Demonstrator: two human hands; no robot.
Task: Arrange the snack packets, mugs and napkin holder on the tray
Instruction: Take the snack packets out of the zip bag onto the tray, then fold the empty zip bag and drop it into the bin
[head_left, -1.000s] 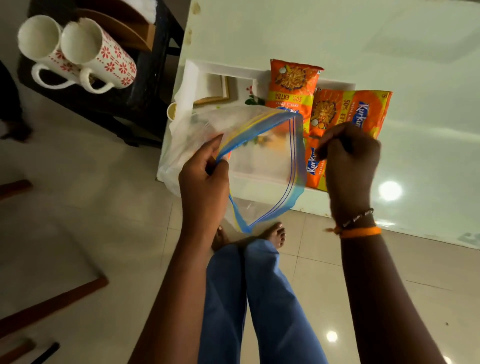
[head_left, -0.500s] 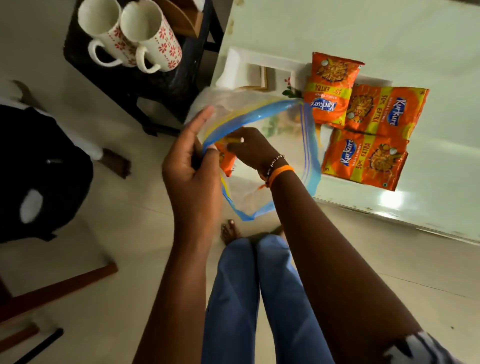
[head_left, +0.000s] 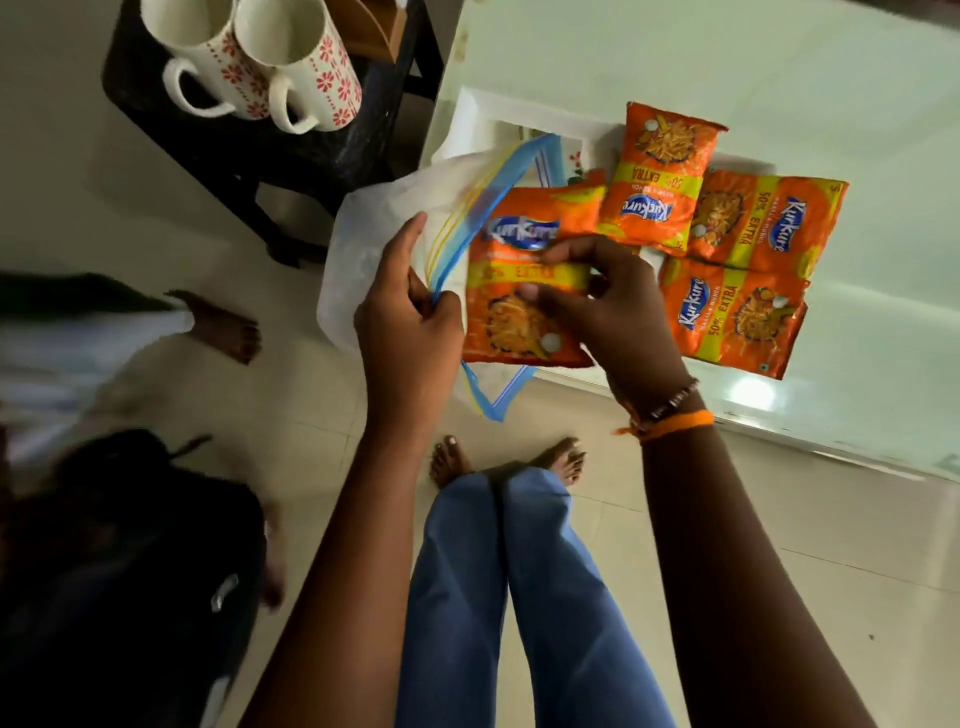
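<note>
Pale green tabletop (head_left: 779, 67) carries a white tray (head_left: 485, 111) with three packets (head_left: 660, 176). Left hand (head_left: 405, 332) pinches the zip bag (head_left: 374, 228) mouth; right hand (head_left: 608, 306) grips a fourth packet (head_left: 519, 312), long axis pointing away, logo end far.

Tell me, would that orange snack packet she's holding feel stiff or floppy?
Probably puffy yet bendable: the snack packet looks air-filled and creases under the right hand. Likely light, as fingertips alone hold it. Its glossy film may be slippery.
</note>
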